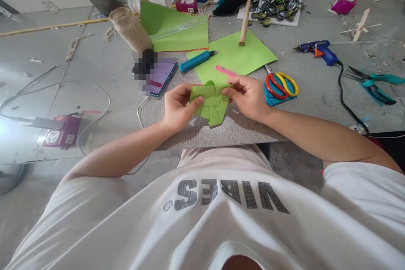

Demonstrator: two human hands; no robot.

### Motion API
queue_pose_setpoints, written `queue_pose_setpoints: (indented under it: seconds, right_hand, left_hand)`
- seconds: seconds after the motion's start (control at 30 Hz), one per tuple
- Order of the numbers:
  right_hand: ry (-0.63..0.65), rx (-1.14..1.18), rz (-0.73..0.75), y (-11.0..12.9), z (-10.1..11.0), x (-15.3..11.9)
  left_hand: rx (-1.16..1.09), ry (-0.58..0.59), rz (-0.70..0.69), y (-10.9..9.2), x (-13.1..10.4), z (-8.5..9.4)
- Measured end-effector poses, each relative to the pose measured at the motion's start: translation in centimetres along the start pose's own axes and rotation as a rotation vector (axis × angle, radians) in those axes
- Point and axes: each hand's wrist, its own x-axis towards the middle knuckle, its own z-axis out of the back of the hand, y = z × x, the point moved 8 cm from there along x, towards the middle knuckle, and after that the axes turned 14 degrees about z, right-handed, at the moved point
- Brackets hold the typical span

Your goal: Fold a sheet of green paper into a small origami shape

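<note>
A small folded piece of green paper point(210, 103) is held up over the near edge of the table, between both hands. My left hand point(179, 107) pinches its left side, thumb on the face of the paper. On the right side, my right hand point(248, 96) grips it between thumb and fingers. Just beyond lie a pink cutter point(225, 71), a larger green sheet point(236, 57) and a blue utility knife point(196, 61). Red and yellow scissors point(281, 85) rest beside my right hand, on something blue.
A phone point(163, 76) and a wooden cylinder point(130, 29) stand left of the knife. Bottle caps point(274, 4), a wooden stick point(244, 23), a glue gun point(319, 50) and pliers point(373, 84) lie further off. A cable loops at left near a magenta power box point(68, 130).
</note>
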Motion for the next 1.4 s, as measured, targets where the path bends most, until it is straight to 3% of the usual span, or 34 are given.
queue_pose_setpoints:
  seconds: [0.27,0.43,0.77,1.17,1.3,1.4]
  right_hand:
    - [0.138,-0.131,0.014,0.0,0.4,0.3]
    - [0.208,-0.192,0.073,0.9,0.1,-0.1]
    - [0.121,-0.066,-0.003,0.8,-0.1,-0.2]
    - [0.137,-0.019,-0.018,1.2,-0.5,-0.3]
    - [0.130,-0.011,0.003,1.2,-0.3,-0.3]
    - [0.109,-0.015,-0.013,0.6,0.0,-0.2]
  left_hand:
    - [0.101,0.147,0.037,-0.8,2.2,0.8]
    - [0.159,0.176,0.012,-1.4,1.8,-0.1]
    - [0.158,0.036,-0.029,-1.4,0.3,-0.4]
    - [0.117,0.012,-0.189,-2.4,-0.4,-0.2]
    - [0.105,0.011,-0.116,-1.4,0.2,0.5]
    - [0.029,0.080,0.048,0.7,1.0,0.2]
